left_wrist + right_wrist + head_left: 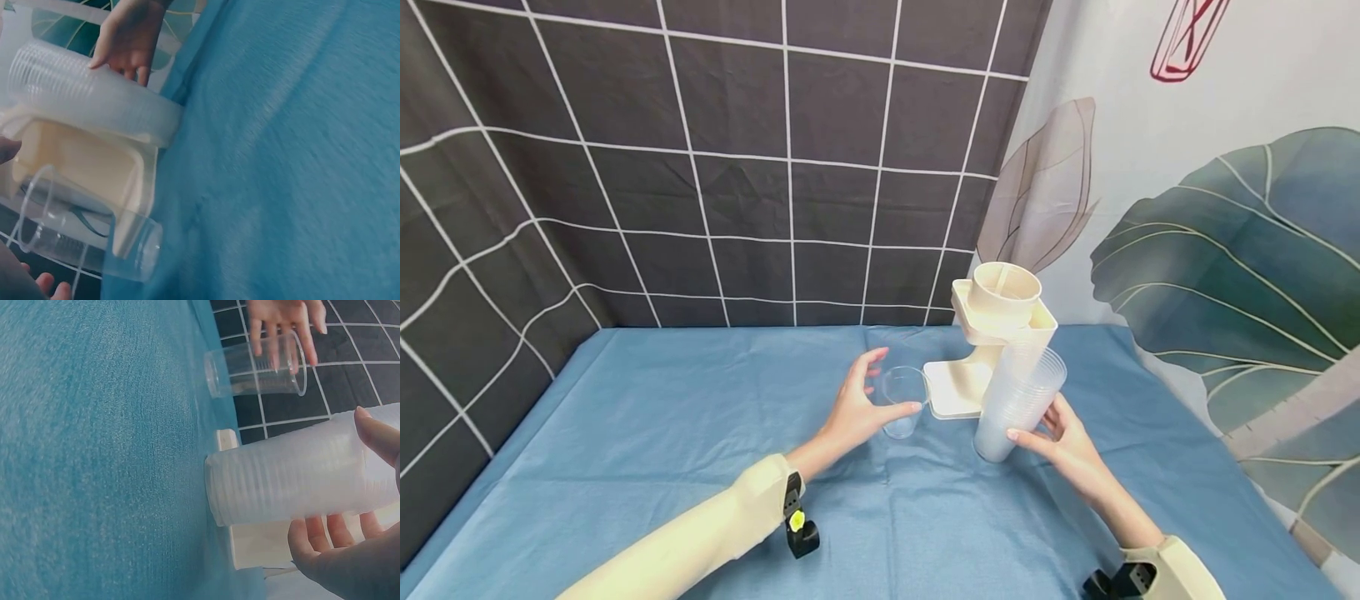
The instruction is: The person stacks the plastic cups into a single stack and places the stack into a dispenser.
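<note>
A single clear plastic cup (899, 427) stands upright on the blue cloth (700, 400). My left hand (867, 400) is around its near left side, thumb and fingers spread wide; in the left wrist view a gap shows between the fingers and this cup. To the right, my right hand (1063, 446) grips a tall stack of nested clear plastic cups (1011, 417), thumb on one side and fingers on the other, as the right wrist view shows. The stack leans slightly, its lower end at the cloth.
Right behind the cup stack stands a cream plastic stand (953, 392) with a flat base and a round ring holder (1004, 287) on top. A dark gridded curtain (730, 192) hangs along the back and left, and a leaf-patterned white curtain (1120, 150) on the right.
</note>
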{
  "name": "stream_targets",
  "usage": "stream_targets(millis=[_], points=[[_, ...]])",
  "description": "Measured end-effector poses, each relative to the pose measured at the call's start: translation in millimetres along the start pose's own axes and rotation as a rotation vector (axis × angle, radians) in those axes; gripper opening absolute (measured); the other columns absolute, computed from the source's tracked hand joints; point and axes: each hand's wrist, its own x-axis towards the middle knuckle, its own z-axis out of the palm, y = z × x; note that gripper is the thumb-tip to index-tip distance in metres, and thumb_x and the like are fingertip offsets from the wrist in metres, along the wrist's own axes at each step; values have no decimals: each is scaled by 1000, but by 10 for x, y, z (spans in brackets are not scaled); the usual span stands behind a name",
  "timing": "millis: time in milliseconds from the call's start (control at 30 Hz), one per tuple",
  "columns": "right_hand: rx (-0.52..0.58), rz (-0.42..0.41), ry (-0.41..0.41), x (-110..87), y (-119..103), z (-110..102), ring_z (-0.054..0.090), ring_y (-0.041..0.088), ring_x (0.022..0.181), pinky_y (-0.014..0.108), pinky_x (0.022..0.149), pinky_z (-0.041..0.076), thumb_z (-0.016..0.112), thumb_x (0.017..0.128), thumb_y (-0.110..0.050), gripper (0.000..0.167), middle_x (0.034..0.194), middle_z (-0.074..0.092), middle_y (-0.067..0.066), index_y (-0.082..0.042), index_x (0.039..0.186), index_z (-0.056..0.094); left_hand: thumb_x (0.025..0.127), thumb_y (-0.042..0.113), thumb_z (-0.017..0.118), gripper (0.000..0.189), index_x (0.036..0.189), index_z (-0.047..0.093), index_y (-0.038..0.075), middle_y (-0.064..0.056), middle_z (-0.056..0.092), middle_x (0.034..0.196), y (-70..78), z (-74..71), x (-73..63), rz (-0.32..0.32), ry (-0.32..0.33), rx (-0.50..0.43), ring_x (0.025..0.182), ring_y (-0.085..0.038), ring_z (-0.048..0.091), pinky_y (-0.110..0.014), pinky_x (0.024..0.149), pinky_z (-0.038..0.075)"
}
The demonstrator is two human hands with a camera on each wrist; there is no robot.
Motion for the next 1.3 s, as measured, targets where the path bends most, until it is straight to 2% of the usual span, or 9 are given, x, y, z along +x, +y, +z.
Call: stream_targets(millis=[33, 133, 233, 300, 467, 533, 800, 1167, 1300], points=[[1, 0, -1, 0, 1, 1, 39, 31, 135, 48, 108, 39, 70, 88, -18, 83, 149, 37, 16, -8, 151, 17, 70, 20, 85, 85, 141, 40, 11, -10, 44, 145, -15, -7, -5, -13, -8, -9, 129, -33, 46, -49, 106, 42], [-8, 2, -1, -1, 8, 0, 43, 10, 130, 40, 107, 41, 70, 88, -19, 83, 149, 38, 15, -9, 151, 18, 70, 18, 85, 87, 142, 38, 10, -12, 42, 147, -69, -20, -7, -41, -30, -25, 128, -34, 47, -50, 106, 42], [0, 6, -2, 0, 8, -2, 41, -6, 122, 42, 108, 40, 70, 87, -19, 83, 149, 38, 14, -9, 151, 18, 69, 17, 85, 89, 143, 37, 11, -13, 41, 147, -108, -28, -6, -77, -50, -34, 128, -34, 47, -49, 106, 42], [8, 12, -2, 0, 5, -3, 41, -2, 125, 48, 109, 36, 70, 87, -19, 83, 149, 37, 15, -9, 151, 17, 69, 17, 86, 90, 144, 36, 11, -15, 41, 147, -131, -28, -4, -99, -67, -38, 128, -34, 47, -48, 107, 42], [21, 26, -3, 5, -6, -4, 36, 30, 136, 52, 110, 33, 70, 87, -19, 85, 150, 35, 16, -8, 151, 16, 70, 13, 85, 90, 145, 34, 8, -19, 42, 145, -176, -25, -1, -116, -103, -36, 127, -35, 47, -49, 106, 44], [24, 25, -4, 6, -6, -3, 35, 33, 137, 52, 110, 32, 70, 87, -18, 85, 150, 35, 16, -8, 151, 16, 70, 11, 84, 89, 144, 35, 8, -18, 45, 144, -189, -22, 0, -114, -109, -40, 126, -36, 48, -50, 105, 44], [20, 13, -1, 3, 10, -2, 39, -12, 118, 51, 110, 33, 70, 87, -18, 83, 149, 37, 15, -8, 151, 18, 70, 9, 84, 87, 143, 35, 5, -22, 47, 141, -221, 14, 24, -129, -115, -35, 124, -39, 50, -52, 104, 44], [16, 3, -3, 13, 18, 2, 39, -13, 117, 50, 109, 35, 70, 87, -18, 83, 149, 38, 15, -8, 151, 18, 68, 7, 84, 87, 142, 36, 4, -21, 49, 139, -204, 57, 40, -141, -125, -35, 123, -40, 49, -52, 103, 44], [10, 4, -1, 8, 29, 1, 39, -15, 115, 28, 106, 43, 70, 87, -18, 82, 148, 38, 15, -8, 150, 18, 70, 6, 83, 85, 141, 36, 3, -22, 51, 138, -195, 69, 30, -144, -138, -38, 123, -40, 49, -51, 104, 44]])
